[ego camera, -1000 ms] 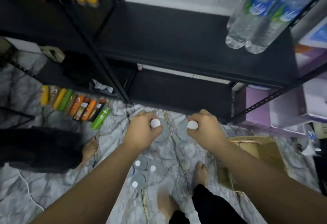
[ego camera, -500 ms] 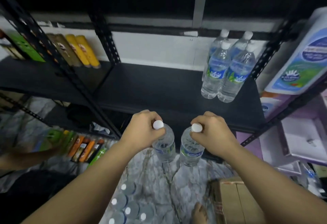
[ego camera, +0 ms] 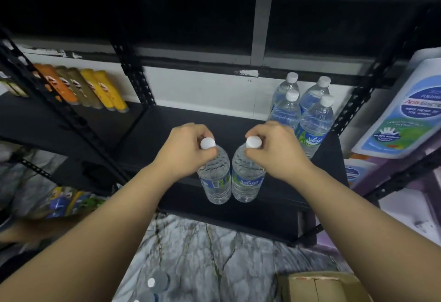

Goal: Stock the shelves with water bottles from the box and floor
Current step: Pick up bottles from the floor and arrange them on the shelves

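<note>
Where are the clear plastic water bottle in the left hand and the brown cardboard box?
Clear plastic water bottle (ego camera: 216,182): head view, on its labelled body.
Brown cardboard box (ego camera: 319,287): head view, on its top flap.

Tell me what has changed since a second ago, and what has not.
Both hands have lifted their water bottles from floor level up to the black shelf. The left hand still grips the left bottle at its neck, and the right hand the right bottle. Nothing was let go. The four stocked bottles stand at the shelf's right as before.
</note>
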Tool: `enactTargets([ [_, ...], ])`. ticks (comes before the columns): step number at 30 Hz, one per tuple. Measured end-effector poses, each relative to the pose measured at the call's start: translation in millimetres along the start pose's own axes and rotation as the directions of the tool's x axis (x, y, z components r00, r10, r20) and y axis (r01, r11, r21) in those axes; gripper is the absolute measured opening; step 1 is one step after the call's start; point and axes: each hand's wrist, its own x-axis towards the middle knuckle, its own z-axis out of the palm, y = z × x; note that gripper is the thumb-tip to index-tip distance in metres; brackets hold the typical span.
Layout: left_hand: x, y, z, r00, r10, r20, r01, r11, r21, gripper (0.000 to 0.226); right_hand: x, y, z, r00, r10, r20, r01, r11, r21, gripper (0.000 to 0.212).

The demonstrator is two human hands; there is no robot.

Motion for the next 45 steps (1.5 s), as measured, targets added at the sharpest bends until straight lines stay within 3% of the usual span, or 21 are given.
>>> enactTargets([
  [11, 72, -20, 8, 0.997, 0.048, 0.068, -0.043, 0.997, -0.067, 0.007, 57, 10, 18, 0.994, 0.105, -0.036, -0.106, 0.994, -0.033, 0.019],
  [22, 74, -42, 24, 0.992, 0.129, 0.005, -0.127, 0.978, -0.166, 0.023, 49, 23, 37, 0.980, 0.117, -0.159, -0.121, 0.993, -0.016, 0.036],
  [29, 70, -58, 22, 0.965, 0.122, 0.233, -0.061, 0.965, -0.254, 0.048, 42, 15, 42, 0.971, 0.104, -0.213, -0.114, 0.993, -0.038, 0.039],
  [40, 68, -56, 35, 0.996, 0.093, 0.012, -0.089, 0.975, -0.201, 0.053, 40, 10, 46, 0.965, 0.136, -0.226, -0.146, 0.989, -0.030, 0.042],
  [45, 72, -68, 27, 0.966, 0.147, 0.211, -0.086, 0.959, -0.271, 0.068, 38, 10, 46, 0.962, 0.176, -0.211, -0.178, 0.984, 0.009, 0.051],
])
